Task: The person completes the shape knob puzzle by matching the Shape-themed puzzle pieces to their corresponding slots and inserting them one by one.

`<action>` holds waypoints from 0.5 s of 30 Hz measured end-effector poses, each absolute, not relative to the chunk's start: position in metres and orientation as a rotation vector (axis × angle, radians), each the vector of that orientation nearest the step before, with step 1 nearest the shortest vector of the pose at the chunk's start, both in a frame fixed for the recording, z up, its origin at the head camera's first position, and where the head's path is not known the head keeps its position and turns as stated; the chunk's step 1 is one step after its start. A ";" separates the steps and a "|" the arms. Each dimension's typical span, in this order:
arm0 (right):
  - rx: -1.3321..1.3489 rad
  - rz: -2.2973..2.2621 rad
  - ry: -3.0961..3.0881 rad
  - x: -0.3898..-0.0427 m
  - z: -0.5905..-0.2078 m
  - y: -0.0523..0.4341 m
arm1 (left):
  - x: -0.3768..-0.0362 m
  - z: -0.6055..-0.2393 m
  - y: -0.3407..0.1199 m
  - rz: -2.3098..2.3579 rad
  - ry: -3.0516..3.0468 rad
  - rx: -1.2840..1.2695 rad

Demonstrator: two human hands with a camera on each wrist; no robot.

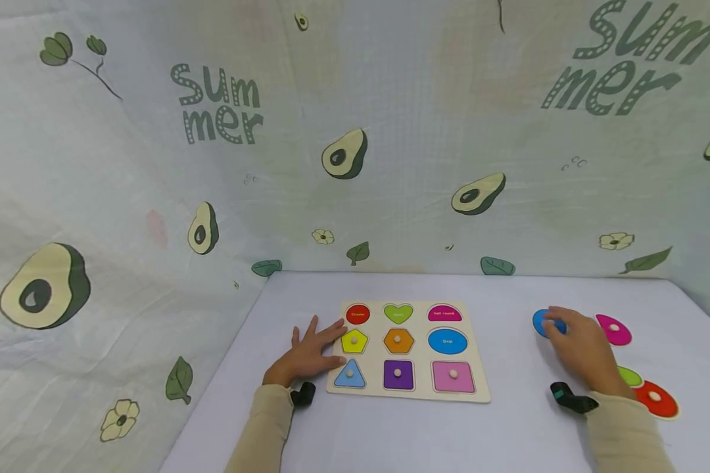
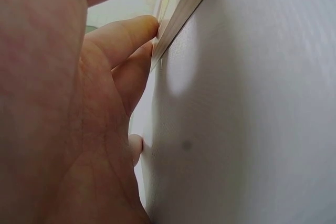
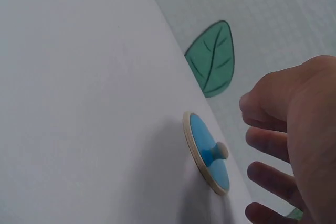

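Note:
A wooden shape puzzle board [image 1: 375, 376] lies on the white table. My left hand [image 1: 309, 355] rests at its left edge with spread fingers, fingertips by the yellow pentagon [image 1: 349, 342] and the light blue triangle [image 1: 350, 380]. In the left wrist view, the fingertips [image 2: 149, 24] are at the board's wooden side. My right hand [image 1: 586, 348] hovers at a loose blue oval piece [image 1: 541, 322] right of the board. In the right wrist view the oval piece [image 3: 202, 135] lies flat, its round knob [image 3: 222, 150] apart from the bent fingers [image 3: 268, 142].
Beside my right hand lie a magenta half-round piece [image 1: 618, 334], a green piece [image 1: 631, 376] and a red round piece [image 1: 665, 406]. Knobbed orange hexagon [image 1: 392, 341], purple square [image 1: 390, 381] and pink rectangle [image 1: 444, 381] pieces sit in the board. A printed cloth [image 1: 390, 217] hangs behind.

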State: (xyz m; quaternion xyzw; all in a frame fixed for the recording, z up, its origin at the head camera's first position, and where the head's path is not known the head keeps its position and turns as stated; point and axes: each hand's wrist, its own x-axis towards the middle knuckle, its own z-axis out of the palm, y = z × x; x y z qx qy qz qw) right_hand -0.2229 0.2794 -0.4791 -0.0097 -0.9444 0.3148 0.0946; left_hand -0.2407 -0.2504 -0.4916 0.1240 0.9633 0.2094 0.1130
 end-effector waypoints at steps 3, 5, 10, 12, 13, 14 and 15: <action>-0.048 0.949 -2.851 -0.224 -0.483 0.288 | -0.241 -0.491 -0.251 0.601 2.831 0.358; -0.046 0.972 -2.862 -0.225 -0.486 0.292 | -0.242 -0.491 -0.251 0.593 2.828 0.357; 0.004 0.901 -2.873 -0.227 -0.492 0.296 | -0.242 -0.493 -0.250 0.599 2.820 0.368; 0.024 0.863 -2.891 -0.228 -0.493 0.297 | -0.242 -0.493 -0.250 0.589 2.823 0.366; 0.028 0.848 -2.903 -0.229 -0.493 0.297 | -0.242 -0.493 -0.250 0.585 2.827 0.371; 0.030 0.839 -2.920 -0.228 -0.493 0.296 | -0.242 -0.493 -0.251 0.584 2.832 0.375; 0.020 0.824 -2.935 -0.229 -0.493 0.295 | -0.242 -0.493 -0.251 0.582 2.836 0.379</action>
